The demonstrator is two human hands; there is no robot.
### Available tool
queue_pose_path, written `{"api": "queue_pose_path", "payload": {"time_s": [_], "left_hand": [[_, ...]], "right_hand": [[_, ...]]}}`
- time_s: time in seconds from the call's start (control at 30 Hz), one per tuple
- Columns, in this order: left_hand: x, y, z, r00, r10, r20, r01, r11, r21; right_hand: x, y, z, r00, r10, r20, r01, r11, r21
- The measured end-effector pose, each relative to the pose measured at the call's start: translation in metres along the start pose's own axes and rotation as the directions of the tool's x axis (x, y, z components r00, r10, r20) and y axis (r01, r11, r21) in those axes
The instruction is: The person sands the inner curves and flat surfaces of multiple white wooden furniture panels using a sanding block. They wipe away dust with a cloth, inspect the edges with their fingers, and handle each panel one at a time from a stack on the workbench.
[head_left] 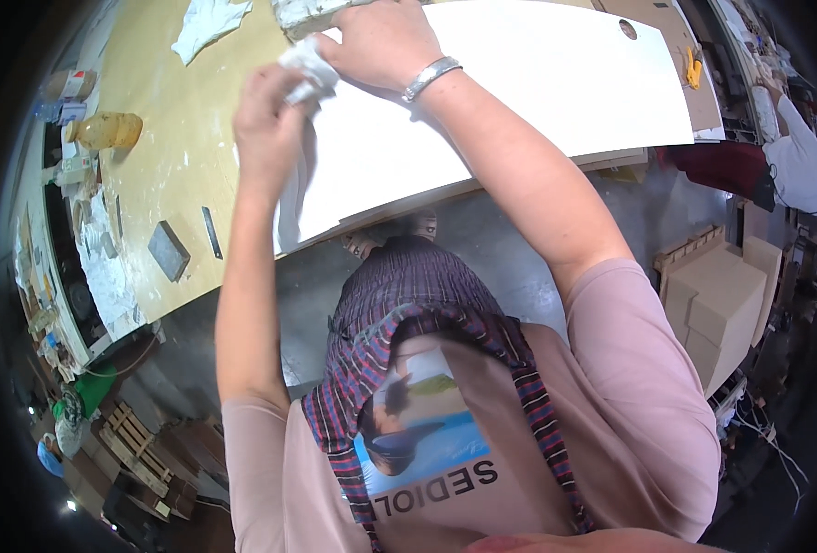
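Observation:
My left hand [273, 115] is closed on a crumpled white cloth [312, 72], held over the left edge of a large white sheet [538, 83]. Motion blurs its fingers slightly. My right hand [383, 41], with a silver bracelet [432, 79] on the wrist, lies at the far left part of the sheet. Its thumb reaches toward the cloth. The other fingers are partly hidden at the upper edge, beside a pale, wrapped-looking block [305, 15].
On the wooden table [183, 120] lie another white cloth [207, 26], a jar of yellowish stuff [106, 131], a grey square block [168, 251] and a thin dark strip [211, 232]. A yellow cutter [693, 70] rests at right. Cardboard boxes [715, 300] and another person [796, 152] are beyond.

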State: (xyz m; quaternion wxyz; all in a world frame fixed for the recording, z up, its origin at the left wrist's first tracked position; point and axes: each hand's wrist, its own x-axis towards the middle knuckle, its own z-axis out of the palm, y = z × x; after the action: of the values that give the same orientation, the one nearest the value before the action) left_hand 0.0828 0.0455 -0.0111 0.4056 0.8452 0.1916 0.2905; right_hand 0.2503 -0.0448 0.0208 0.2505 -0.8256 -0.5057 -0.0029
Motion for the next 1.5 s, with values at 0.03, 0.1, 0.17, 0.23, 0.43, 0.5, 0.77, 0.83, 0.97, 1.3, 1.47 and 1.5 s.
{"api": "queue_pose_path", "payload": {"time_s": [0.03,0.1,0.17,0.23,0.43,0.5,0.77,0.83,0.97,1.3,1.47,1.5], "left_hand": [[0.015,-0.002,-0.002,0.996,-0.086,-0.029,0.080,0.982,-0.169],[0.016,0.002,-0.003,0.992,-0.007,-0.130,-0.025,0.970,-0.241],[-0.015,0.022,-0.008,0.967,-0.032,0.254,0.042,0.999,-0.032],[-0.033,0.039,-0.045,0.760,-0.218,0.612,0.330,0.941,-0.076],[-0.044,0.024,-0.075,0.875,-0.376,0.304,0.459,0.843,-0.280],[-0.018,0.040,-0.046,0.906,-0.297,0.302,0.379,0.887,-0.263],[-0.041,0.036,-0.013,0.983,-0.076,0.169,0.087,0.995,-0.057],[-0.033,0.036,-0.008,0.981,-0.128,0.146,0.139,0.988,-0.061],[-0.054,0.034,-0.017,0.951,-0.151,0.270,0.160,0.987,-0.008],[-0.059,0.033,-0.025,0.925,-0.255,0.283,0.266,0.964,-0.002],[-0.089,0.007,-0.079,0.786,-0.567,0.245,0.597,0.799,-0.068],[-0.066,-0.012,-0.083,0.758,-0.613,0.223,0.652,0.700,-0.292]], "right_hand": [[0.001,0.001,0.001,1.000,0.002,-0.001,-0.002,1.000,-0.002],[0.002,0.001,0.003,0.997,-0.030,-0.075,0.034,0.998,0.048],[0.000,0.006,0.003,0.996,-0.024,-0.084,0.036,0.989,0.144],[-0.006,0.010,-0.005,0.988,-0.045,-0.146,0.054,0.997,0.062],[-0.005,0.000,-0.004,0.998,0.029,-0.062,-0.024,0.997,0.076],[0.001,-0.002,-0.002,0.999,0.031,-0.024,-0.030,0.999,0.040],[0.000,-0.001,-0.002,0.996,-0.009,-0.089,0.013,0.999,0.043],[0.000,-0.002,0.003,0.990,-0.027,-0.137,0.037,0.997,0.074],[-0.004,0.005,-0.001,0.992,0.011,-0.129,-0.004,0.999,0.053],[0.001,0.008,0.003,0.989,-0.024,-0.143,0.048,0.984,0.170],[-0.002,0.007,-0.004,0.994,0.008,-0.110,-0.005,1.000,0.021],[-0.004,0.004,-0.004,0.995,-0.001,-0.099,0.004,1.000,0.029]]}}
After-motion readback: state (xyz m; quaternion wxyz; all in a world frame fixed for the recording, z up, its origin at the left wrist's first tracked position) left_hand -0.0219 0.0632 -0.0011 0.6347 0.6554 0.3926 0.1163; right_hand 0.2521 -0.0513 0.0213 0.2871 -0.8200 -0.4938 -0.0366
